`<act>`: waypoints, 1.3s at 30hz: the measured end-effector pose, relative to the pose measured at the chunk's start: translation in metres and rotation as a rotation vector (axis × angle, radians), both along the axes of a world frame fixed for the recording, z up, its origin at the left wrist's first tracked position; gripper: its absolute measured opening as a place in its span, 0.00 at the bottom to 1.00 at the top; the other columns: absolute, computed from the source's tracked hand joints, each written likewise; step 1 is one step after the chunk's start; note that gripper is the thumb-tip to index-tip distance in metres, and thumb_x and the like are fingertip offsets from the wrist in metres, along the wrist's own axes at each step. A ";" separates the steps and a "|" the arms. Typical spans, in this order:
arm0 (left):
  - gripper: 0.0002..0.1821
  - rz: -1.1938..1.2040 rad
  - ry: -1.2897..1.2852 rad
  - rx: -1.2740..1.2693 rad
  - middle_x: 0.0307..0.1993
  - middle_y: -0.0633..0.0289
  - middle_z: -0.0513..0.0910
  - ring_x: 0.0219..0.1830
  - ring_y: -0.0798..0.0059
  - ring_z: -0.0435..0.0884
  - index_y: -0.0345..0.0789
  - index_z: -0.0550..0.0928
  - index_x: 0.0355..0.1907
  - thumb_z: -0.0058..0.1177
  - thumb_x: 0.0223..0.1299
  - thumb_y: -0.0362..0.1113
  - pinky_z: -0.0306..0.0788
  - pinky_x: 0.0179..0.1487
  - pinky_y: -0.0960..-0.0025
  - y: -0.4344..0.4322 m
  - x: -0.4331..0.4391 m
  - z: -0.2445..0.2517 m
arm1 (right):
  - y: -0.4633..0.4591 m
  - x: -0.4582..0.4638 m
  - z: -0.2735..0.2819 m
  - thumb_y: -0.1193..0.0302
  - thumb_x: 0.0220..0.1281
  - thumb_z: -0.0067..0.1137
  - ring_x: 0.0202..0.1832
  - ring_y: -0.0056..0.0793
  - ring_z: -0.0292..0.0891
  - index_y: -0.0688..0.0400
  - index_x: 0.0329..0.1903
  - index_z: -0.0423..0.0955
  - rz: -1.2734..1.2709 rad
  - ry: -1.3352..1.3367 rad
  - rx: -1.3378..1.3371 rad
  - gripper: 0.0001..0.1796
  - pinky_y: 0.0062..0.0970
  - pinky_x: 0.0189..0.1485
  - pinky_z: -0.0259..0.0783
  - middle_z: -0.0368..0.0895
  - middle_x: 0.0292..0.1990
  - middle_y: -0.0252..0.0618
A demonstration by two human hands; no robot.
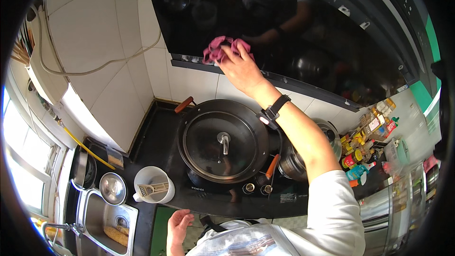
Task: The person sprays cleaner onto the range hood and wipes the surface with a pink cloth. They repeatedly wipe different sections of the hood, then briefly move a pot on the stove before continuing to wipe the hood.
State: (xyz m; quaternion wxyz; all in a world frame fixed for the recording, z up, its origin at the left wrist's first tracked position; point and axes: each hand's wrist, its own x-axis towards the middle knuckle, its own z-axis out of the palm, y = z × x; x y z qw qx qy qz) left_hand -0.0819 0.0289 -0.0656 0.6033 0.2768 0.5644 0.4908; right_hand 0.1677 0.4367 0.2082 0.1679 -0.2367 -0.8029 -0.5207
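Note:
My right hand (242, 72) presses a crumpled pink cloth (215, 49) against the glossy black front panel (270, 10) of a range hood, near its lower left edge. The panel mirrors my arm and the stove. A black band (275, 111) is on my right wrist. Below the arm stands a large black wok with a glass lid (204, 142) on the black glass-top stove (241, 199). My left hand (178, 228) hangs by the front edge of the counter, its fingers loosely curled and holding nothing that I can see.
Left of the wok stand a white plastic jug (164, 195) with a beige slotted tool inside and a steel bowl (113, 189). A steel sink (96, 199) lies nearby. A second pot (289, 165) is partly behind my arm. Several bottles (355, 158) crowd the right counter.

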 end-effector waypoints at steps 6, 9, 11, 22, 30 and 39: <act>0.13 0.116 -0.013 -0.047 0.40 0.60 0.87 0.40 0.74 0.86 0.29 0.80 0.52 0.57 0.70 0.33 0.79 0.44 0.72 -0.035 -0.012 -0.014 | -0.034 0.118 -0.008 0.69 0.58 0.57 0.67 0.42 0.67 0.54 0.54 0.84 -0.137 0.017 -0.124 0.20 0.59 0.74 0.54 0.84 0.53 0.35; 0.12 0.212 0.027 -0.074 0.38 0.61 0.87 0.37 0.74 0.86 0.30 0.81 0.51 0.57 0.70 0.33 0.79 0.42 0.72 -0.047 -0.018 -0.019 | -0.051 0.155 -0.003 0.72 0.58 0.58 0.68 0.44 0.66 0.52 0.55 0.83 -0.079 0.162 0.019 0.21 0.64 0.70 0.58 0.82 0.59 0.32; 0.12 0.230 0.041 -0.099 0.38 0.62 0.87 0.38 0.75 0.86 0.31 0.81 0.51 0.57 0.70 0.33 0.78 0.42 0.73 -0.045 -0.020 -0.019 | -0.049 0.150 -0.005 0.71 0.60 0.58 0.68 0.46 0.66 0.53 0.56 0.83 -0.105 0.153 -0.050 0.20 0.64 0.70 0.59 0.81 0.58 0.32; 0.13 0.154 -0.020 -0.015 0.39 0.60 0.87 0.40 0.75 0.86 0.29 0.80 0.53 0.57 0.70 0.33 0.78 0.43 0.73 -0.017 -0.015 -0.010 | 0.035 -0.106 -0.011 0.69 0.57 0.57 0.71 0.44 0.65 0.62 0.44 0.85 0.142 -0.009 -0.046 0.15 0.58 0.78 0.48 0.82 0.46 0.38; 0.13 0.144 -0.018 -0.076 0.39 0.61 0.87 0.40 0.76 0.86 0.29 0.80 0.53 0.57 0.71 0.34 0.78 0.43 0.73 -0.020 -0.022 -0.013 | -0.008 0.028 0.008 0.68 0.55 0.59 0.70 0.43 0.66 0.59 0.50 0.84 -0.039 -0.204 -0.045 0.20 0.59 0.77 0.51 0.83 0.46 0.35; 0.14 0.067 -0.080 -0.080 0.40 0.60 0.87 0.41 0.75 0.86 0.29 0.80 0.54 0.58 0.71 0.34 0.78 0.44 0.73 -0.011 -0.040 -0.015 | -0.073 0.147 0.029 0.72 0.56 0.57 0.70 0.43 0.64 0.58 0.57 0.81 -0.266 -0.144 -0.121 0.24 0.59 0.76 0.52 0.82 0.52 0.38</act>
